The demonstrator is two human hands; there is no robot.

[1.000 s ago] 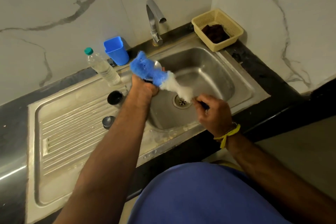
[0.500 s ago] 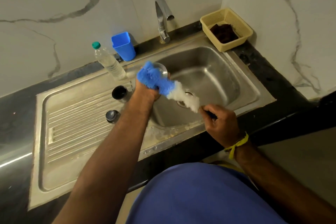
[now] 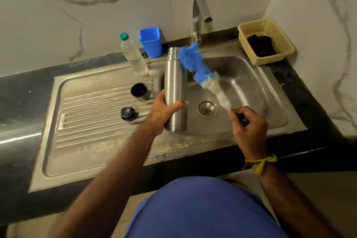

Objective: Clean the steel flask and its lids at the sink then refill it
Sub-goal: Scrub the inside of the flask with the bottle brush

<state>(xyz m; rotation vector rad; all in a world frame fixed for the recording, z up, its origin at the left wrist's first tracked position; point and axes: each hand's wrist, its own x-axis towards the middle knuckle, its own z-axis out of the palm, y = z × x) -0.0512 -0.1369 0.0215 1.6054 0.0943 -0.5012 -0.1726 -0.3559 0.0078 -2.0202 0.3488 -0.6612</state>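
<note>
The flask [image 3: 175, 91] stands upright over the left edge of the sink [image 3: 251, 75], and the left hand [image 3: 164, 111] wraps its lower half, with the thumb across the front. The right hand [image 3: 249, 127] pinches the thin handle of the brush [image 3: 202, 75] between the fingertips, and the blue and white bristle head slants up beside the open mouth of the flask, outside it. The flask is steel, so I judge it stiff and strong, not fragile, and probably light now because it looks empty. Its smooth wall is likely slippery when wet, so a full grip around the middle or lower body, as the hand has now, seems the safest place to hold. The brush is soft at the bristles and its handle looks thin, so it may bend when it is pushed inside. The two lids [image 3: 140, 92] [image 3: 128, 114] sit on the drainboard [image 3: 87, 121], just left of the flask, and they look small and light. The tap [image 3: 199, 15] shows no water running. Compared with half a second ago, the flask is now clearly visible and vertical, while then the brush head covered it near the left hand. The brush head now points higher, toward the tap, and its tip is beside the neck of the flask. The lids, the plastic bottle [image 3: 133, 56] and the blue cup [image 3: 151, 42] keep their places.
</note>
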